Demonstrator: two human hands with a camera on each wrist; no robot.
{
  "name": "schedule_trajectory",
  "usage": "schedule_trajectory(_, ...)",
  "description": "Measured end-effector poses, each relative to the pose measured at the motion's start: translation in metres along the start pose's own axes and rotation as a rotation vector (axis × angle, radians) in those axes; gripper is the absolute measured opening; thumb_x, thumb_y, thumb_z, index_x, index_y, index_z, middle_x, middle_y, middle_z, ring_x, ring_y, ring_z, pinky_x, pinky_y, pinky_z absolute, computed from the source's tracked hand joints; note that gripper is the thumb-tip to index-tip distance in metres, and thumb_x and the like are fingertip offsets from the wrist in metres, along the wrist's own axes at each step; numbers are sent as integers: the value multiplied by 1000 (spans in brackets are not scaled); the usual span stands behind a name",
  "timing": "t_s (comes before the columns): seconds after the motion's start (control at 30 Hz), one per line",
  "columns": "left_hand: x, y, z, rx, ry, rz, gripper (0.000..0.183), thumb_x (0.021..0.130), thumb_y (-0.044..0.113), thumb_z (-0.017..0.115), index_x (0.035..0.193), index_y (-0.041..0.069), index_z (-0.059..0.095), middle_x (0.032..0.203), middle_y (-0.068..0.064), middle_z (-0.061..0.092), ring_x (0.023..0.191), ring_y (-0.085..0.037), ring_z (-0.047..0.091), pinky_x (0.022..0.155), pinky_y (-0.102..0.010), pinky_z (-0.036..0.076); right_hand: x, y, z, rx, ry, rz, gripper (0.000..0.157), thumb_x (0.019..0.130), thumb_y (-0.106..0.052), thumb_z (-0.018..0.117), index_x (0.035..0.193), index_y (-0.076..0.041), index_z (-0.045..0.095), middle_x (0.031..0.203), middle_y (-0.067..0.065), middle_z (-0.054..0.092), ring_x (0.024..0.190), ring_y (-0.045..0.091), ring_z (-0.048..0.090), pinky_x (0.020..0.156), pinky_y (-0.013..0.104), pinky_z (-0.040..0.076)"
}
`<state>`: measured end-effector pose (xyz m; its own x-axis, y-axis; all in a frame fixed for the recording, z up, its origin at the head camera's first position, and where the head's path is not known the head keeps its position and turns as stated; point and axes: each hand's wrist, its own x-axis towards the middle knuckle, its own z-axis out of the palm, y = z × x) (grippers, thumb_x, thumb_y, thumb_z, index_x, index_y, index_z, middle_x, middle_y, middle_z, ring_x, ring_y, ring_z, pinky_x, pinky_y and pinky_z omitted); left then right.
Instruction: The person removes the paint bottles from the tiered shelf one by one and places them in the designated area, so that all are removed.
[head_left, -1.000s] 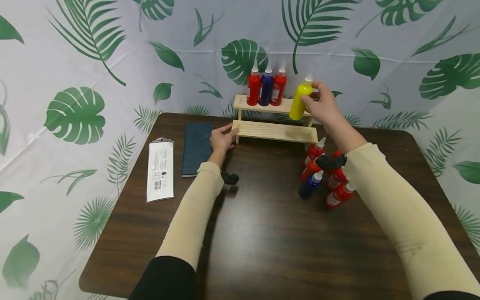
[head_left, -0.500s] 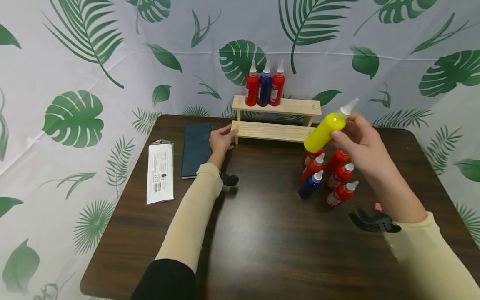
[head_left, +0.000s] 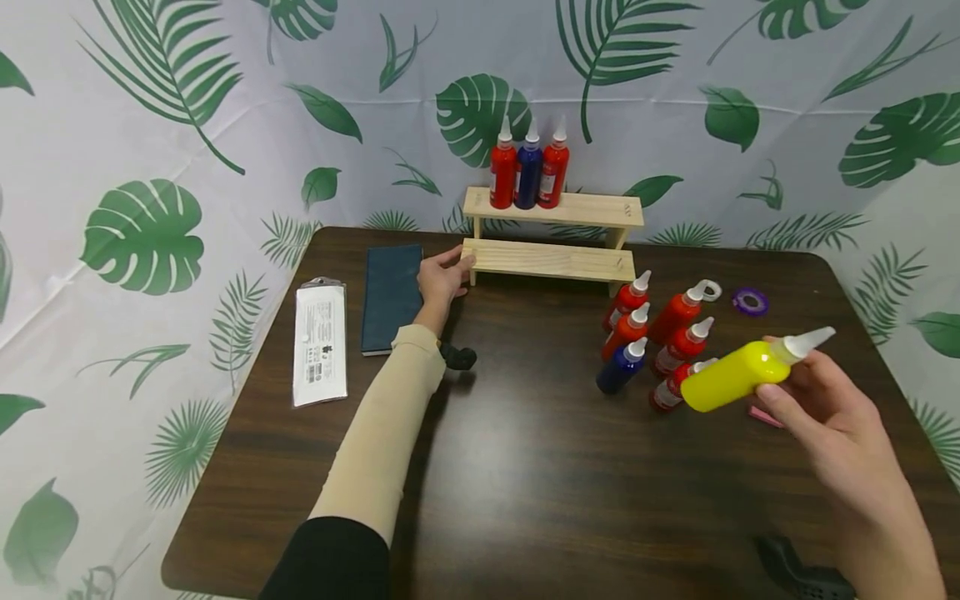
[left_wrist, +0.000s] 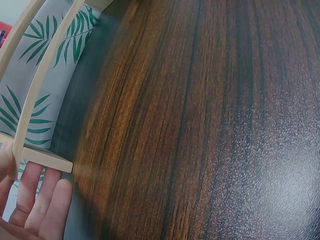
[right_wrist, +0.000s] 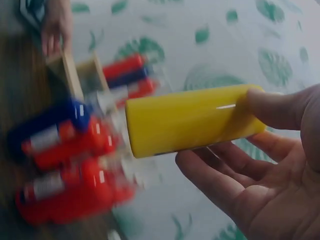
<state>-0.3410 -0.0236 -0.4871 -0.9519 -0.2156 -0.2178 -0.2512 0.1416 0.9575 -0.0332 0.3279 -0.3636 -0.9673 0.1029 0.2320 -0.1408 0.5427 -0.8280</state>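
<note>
Yellow bottle [head_left: 731, 379] farther from shelf [head_left: 551, 259]

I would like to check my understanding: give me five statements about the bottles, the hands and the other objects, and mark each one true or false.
1. The right hand holds the yellow bottle. True.
2. The yellow bottle is upright. False: it is tilted.
3. The left hand holds a red bottle. False: it grips the wooden rack.
4. Three bottles stand on the upper shelf. True.
5. The middle one of these is yellow. False: it is blue.
</note>
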Motion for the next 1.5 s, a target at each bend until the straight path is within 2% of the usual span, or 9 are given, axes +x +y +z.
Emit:
schedule_trajectory(0.1,0,0,1,-2,3,4,38,82,33,77,119,27,70,101,-7,73,80,-16,72,62,-33,59,-8,16,-10,-23,74,31,51,94,7,53,142,-6,43,121,-7,54,96,2,57,75,6,48)
schedule_trajectory(0.17,0,0,1,-1,5,4,38,82,33,77,119,26,70,101,-7,73,79,-16,72,62,-33,59,-9,24,-14,-112,136,50,49,95,3,53,142,-7,44,119,-12,52,96,-2,54,76,3,45)
schedule_trajectory(0.3,0,0,1,-2,7,6,38,82,32,77,119,26,70,100,-7,73,80,-16,72,60,-32,58,-1,42,-15,-213,226,95,46,96,-5,55,141,-10,45,115,-17,50,94,-8,50,78,-1,40)
schedule_trajectory(0.43,1,0,0,2,7,4,38,82,32,77,119,26,70,101,-7,73,80,-17,72,59,-31,58,20,65,-5,-243,252,207,49,97,-16,56,144,-11,42,127,2,55,102,-3,52,81,2,41)
schedule_trajectory(0.57,3,-1,2,15,-3,-14,38,82,34,77,119,27,70,102,-6,73,81,-16,71,60,-32,58,41,85,11,-211,301,337,51,98,-21,55,146,-14,39,140,18,48,110,9,54,89,11,45)
schedule_trajectory(0.7,7,-1,3,15,13,-22,36,81,34,77,116,30,71,98,-4,73,79,-14,71,59,-31,58,61,101,23,-159,355,322,48,97,-17,57,143,-11,43,134,19,52,99,3,53,88,12,46)
schedule_trajectory(0.8,8,-2,3,16,18,-23,35,80,35,78,115,31,72,96,-4,74,78,-14,71,60,-31,58,71,109,27,-160,353,308,48,97,-16,57,142,-10,44,133,19,53,96,1,52,89,14,46)
schedule_trajectory(1.03,5,-1,4,18,8,-19,37,82,34,77,118,29,71,99,-5,73,81,-15,71,62,-32,58,84,122,34,-130,319,323,50,97,-17,56,144,-9,41,138,18,50,110,17,55,99,26,45)
schedule_trajectory(1.5,4,-3,4,10,15,-9,37,81,33,77,117,29,71,96,-6,73,79,-16,72,59,-31,58,94,130,40,-152,241,263,51,97,-20,57,143,-5,41,135,22,51,109,24,56,94,22,48)
